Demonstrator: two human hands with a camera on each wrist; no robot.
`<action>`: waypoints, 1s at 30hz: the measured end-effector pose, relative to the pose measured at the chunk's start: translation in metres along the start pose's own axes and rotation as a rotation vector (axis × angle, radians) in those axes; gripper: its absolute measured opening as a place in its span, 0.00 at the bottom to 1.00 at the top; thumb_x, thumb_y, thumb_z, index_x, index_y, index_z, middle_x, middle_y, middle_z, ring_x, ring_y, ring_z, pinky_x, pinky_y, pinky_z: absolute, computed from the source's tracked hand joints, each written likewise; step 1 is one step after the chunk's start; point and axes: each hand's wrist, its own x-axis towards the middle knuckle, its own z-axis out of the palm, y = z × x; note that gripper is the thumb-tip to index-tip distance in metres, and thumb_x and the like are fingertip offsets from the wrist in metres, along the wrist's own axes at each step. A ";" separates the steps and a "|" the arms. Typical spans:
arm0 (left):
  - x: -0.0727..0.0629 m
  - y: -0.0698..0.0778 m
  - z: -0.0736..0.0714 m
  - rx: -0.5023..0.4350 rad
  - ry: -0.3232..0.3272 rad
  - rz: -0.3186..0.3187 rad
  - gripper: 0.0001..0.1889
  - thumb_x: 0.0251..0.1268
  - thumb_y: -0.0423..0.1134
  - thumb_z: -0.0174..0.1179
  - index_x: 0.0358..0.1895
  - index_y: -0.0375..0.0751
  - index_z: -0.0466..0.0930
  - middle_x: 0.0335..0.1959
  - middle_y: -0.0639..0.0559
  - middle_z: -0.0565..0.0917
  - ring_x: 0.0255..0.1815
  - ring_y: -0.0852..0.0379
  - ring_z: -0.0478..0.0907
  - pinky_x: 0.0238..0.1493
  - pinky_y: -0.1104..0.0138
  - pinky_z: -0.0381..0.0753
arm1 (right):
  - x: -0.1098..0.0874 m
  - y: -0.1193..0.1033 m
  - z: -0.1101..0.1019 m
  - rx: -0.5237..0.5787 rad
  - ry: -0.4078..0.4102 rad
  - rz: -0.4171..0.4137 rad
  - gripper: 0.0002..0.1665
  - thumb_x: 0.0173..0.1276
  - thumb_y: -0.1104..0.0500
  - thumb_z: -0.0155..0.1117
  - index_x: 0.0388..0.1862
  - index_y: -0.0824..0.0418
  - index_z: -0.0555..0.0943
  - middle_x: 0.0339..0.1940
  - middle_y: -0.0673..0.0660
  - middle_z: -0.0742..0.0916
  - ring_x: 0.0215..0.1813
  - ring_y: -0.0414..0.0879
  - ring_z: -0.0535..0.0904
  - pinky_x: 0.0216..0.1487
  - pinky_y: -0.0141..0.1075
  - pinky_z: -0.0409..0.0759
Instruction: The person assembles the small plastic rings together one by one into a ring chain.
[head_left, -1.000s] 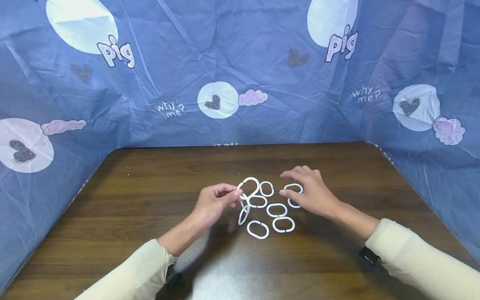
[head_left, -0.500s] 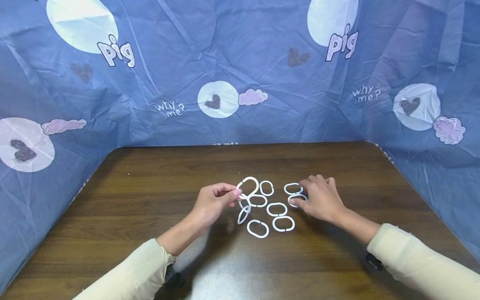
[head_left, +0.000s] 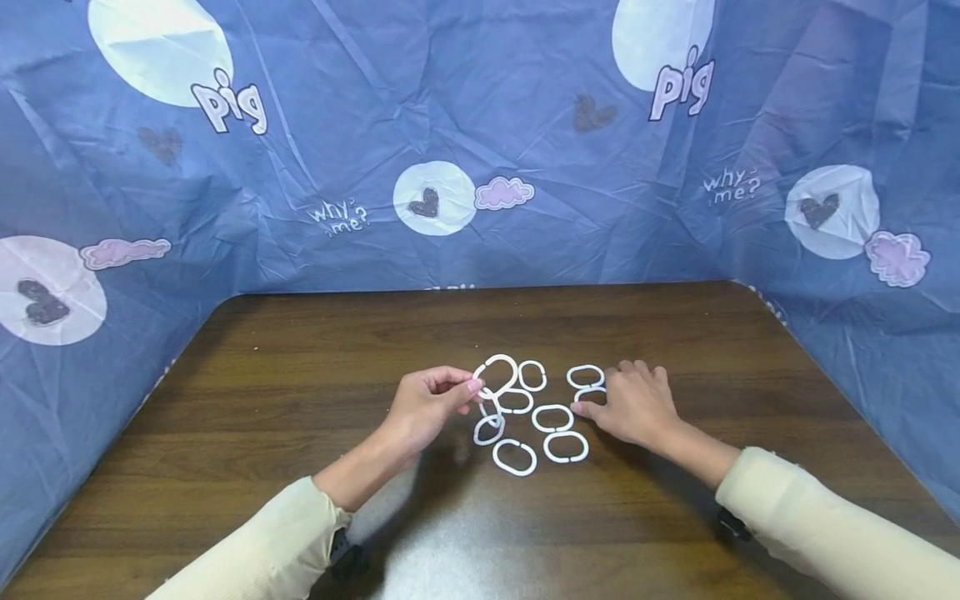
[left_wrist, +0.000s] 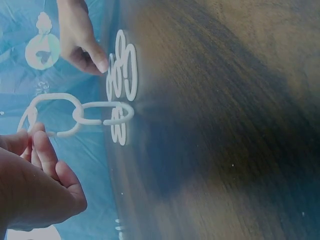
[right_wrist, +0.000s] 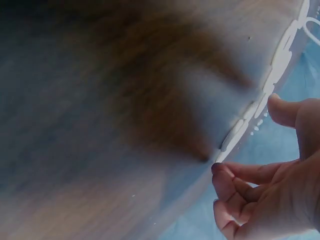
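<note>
In the head view my left hand [head_left: 423, 407] pinches a white plastic chain link [head_left: 516, 375] between thumb and fingertips, above the table. Two more links hang joined below it; the left wrist view shows the middle link [left_wrist: 56, 95] and the lowest link [left_wrist: 107, 104]. My right hand [head_left: 637, 404] is at the right of the loose links, low over the table. Its thumb and fingers are spread apart beside a flat link [head_left: 589, 389], which the hand partly covers. Whether they touch that link I cannot tell. Another link [head_left: 585, 367] lies just behind it.
Several loose white links lie flat between the hands, among them a front link [head_left: 515, 474] and a link [head_left: 566, 461] right of it. They rest on a brown wooden table [head_left: 337, 333]. A blue printed cloth [head_left: 300, 150] surrounds the table's back and sides.
My right hand has moved right and down from above the right-hand links, then slightly back left. The lowest hanging link has turned to face the camera more. My left hand stays in place.
</note>
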 end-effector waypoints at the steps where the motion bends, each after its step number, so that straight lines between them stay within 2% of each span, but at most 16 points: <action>1: 0.000 0.000 0.000 0.000 0.001 0.000 0.06 0.62 0.33 0.64 0.38 0.32 0.84 0.29 0.44 0.86 0.27 0.56 0.79 0.43 0.58 0.79 | 0.001 -0.001 0.001 -0.005 -0.003 0.005 0.33 0.53 0.32 0.68 0.22 0.62 0.78 0.28 0.59 0.79 0.40 0.59 0.75 0.44 0.55 0.66; 4: 0.000 0.001 0.000 0.003 0.003 0.000 0.06 0.62 0.33 0.64 0.37 0.33 0.84 0.29 0.45 0.86 0.26 0.57 0.79 0.42 0.58 0.78 | 0.002 -0.004 0.003 -0.018 -0.013 0.010 0.32 0.55 0.32 0.66 0.15 0.58 0.75 0.28 0.59 0.79 0.39 0.59 0.75 0.44 0.56 0.66; 9: 0.000 0.000 -0.001 0.007 0.004 -0.006 0.06 0.61 0.33 0.64 0.37 0.33 0.84 0.27 0.47 0.86 0.27 0.54 0.79 0.43 0.58 0.78 | 0.004 -0.008 0.006 -0.049 -0.014 0.003 0.33 0.55 0.31 0.64 0.10 0.56 0.74 0.28 0.61 0.80 0.39 0.59 0.75 0.44 0.58 0.66; 17: 0.000 0.000 -0.002 0.014 0.011 -0.011 0.06 0.61 0.33 0.64 0.37 0.33 0.84 0.28 0.47 0.86 0.28 0.52 0.80 0.40 0.63 0.78 | 0.004 -0.013 0.006 -0.081 -0.011 -0.009 0.33 0.60 0.34 0.63 0.09 0.56 0.73 0.26 0.63 0.80 0.36 0.59 0.75 0.44 0.59 0.66; 25: -0.001 0.001 -0.002 0.002 0.004 -0.008 0.06 0.62 0.32 0.64 0.38 0.32 0.83 0.28 0.48 0.86 0.26 0.59 0.79 0.40 0.59 0.81 | 0.003 -0.015 0.006 -0.103 -0.011 -0.033 0.30 0.61 0.40 0.65 0.08 0.55 0.72 0.25 0.63 0.79 0.37 0.59 0.75 0.43 0.59 0.66; 30: -0.001 0.001 -0.003 0.008 0.011 -0.020 0.07 0.62 0.33 0.64 0.38 0.32 0.84 0.27 0.49 0.86 0.26 0.58 0.79 0.43 0.56 0.80 | 0.002 -0.014 0.006 -0.082 -0.013 -0.026 0.31 0.61 0.41 0.66 0.06 0.54 0.70 0.24 0.62 0.78 0.35 0.59 0.74 0.43 0.59 0.66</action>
